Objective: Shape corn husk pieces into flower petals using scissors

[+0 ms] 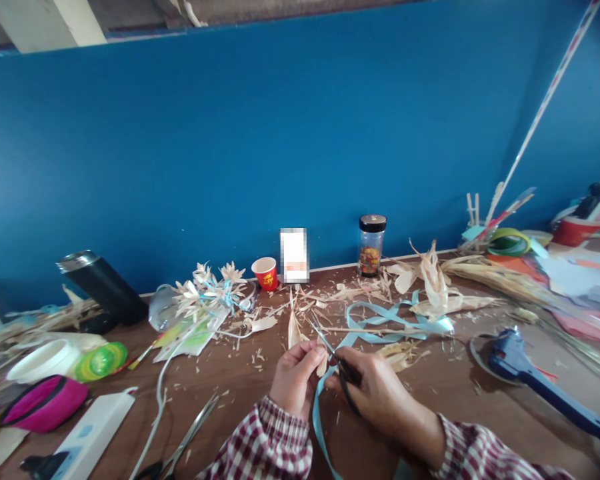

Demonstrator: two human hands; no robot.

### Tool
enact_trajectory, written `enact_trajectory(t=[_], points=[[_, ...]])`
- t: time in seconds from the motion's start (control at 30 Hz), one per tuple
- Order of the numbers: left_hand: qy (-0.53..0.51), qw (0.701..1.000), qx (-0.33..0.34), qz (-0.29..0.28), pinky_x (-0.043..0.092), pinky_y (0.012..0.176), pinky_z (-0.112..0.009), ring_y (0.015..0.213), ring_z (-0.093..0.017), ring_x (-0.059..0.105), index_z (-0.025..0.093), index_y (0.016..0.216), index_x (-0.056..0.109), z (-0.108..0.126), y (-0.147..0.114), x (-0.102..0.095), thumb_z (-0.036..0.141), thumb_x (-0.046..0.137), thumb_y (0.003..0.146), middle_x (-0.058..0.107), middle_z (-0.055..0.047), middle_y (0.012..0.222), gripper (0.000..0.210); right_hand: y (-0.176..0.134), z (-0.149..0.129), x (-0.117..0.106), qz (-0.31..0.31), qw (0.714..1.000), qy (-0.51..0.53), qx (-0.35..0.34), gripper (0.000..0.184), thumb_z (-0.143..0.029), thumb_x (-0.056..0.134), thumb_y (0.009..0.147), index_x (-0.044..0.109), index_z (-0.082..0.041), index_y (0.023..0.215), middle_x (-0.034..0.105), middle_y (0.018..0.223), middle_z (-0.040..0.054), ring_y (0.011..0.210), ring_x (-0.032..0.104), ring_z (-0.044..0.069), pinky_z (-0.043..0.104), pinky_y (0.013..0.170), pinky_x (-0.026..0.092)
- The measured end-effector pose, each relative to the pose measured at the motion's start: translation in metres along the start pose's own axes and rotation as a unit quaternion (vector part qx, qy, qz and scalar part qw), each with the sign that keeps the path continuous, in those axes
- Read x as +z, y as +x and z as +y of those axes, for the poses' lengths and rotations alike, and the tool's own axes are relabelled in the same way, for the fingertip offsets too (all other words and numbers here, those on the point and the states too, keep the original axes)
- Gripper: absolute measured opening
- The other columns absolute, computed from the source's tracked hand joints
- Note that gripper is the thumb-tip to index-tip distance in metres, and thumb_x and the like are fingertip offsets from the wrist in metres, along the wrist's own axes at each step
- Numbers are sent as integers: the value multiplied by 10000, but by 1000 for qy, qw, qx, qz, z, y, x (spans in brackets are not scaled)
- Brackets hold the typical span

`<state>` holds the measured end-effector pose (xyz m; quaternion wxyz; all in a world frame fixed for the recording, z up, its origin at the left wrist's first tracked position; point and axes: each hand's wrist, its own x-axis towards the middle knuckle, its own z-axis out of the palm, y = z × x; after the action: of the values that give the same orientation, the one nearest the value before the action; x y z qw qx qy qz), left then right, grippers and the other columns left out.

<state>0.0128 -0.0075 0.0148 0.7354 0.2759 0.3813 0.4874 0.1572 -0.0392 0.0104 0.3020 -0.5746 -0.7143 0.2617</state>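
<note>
Between the thumb and fingers of my left hand (299, 377) is pinched a pale piece of dried corn husk (294, 328), its pointed tip sticking up past the fingers. My right hand (383, 393) grips black-handled scissors (349, 383). Their blades point up and left, just beside the left fingertips. Whether the blades touch the husk I cannot tell. A light blue ribbon (318, 417) runs down between the two hands, and more blue ribbon (375, 317) lies looped on the table beyond my right hand. Loose husks (435, 287) lie farther back on the right.
Scraps litter the brown table (240, 407). A second pair of scissors (193, 430) and a power strip (93, 437) lie left. Husk flowers (210, 290), a red paper cup (266, 273) and a lidded jar (373, 247) stand behind. A blue glue gun (523, 367) lies right.
</note>
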Motion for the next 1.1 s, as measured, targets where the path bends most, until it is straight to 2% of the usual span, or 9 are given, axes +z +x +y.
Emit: enact_trajectory(t=[0.33,0.53,0.87,1.1], points=[[0,1000,-16,7,392,481,-197,497,-80,489,125,641,595,-3,3,-3,294,823,512,538,25,548,312,-1,-2,-1,-5,1000,21,-2,171,-327,559,797,499,-190,713,497,590,-45,533,386,100,216,508,247],[-1,1000,-8,-11,377,480,-175,477,-50,435,120,613,590,-1,-1,0,286,812,547,499,42,514,285,-1,-1,1,-7,999,30,-7,192,-343,534,817,493,-186,714,499,594,-43,530,383,96,212,505,251],[-9,999,21,-30,350,468,-175,462,-55,429,124,624,600,-6,7,-5,256,803,558,503,41,480,251,0,-2,-4,-3,1000,-13,5,179,-348,559,784,486,-199,717,462,568,-53,518,358,96,215,503,229],[-6,1000,8,-15,356,468,-189,475,-65,432,127,620,598,-4,4,-3,277,797,565,491,46,493,255,1,0,-4,-15,1000,-21,14,188,-371,568,771,511,-196,732,481,577,-46,522,361,97,214,507,225]])
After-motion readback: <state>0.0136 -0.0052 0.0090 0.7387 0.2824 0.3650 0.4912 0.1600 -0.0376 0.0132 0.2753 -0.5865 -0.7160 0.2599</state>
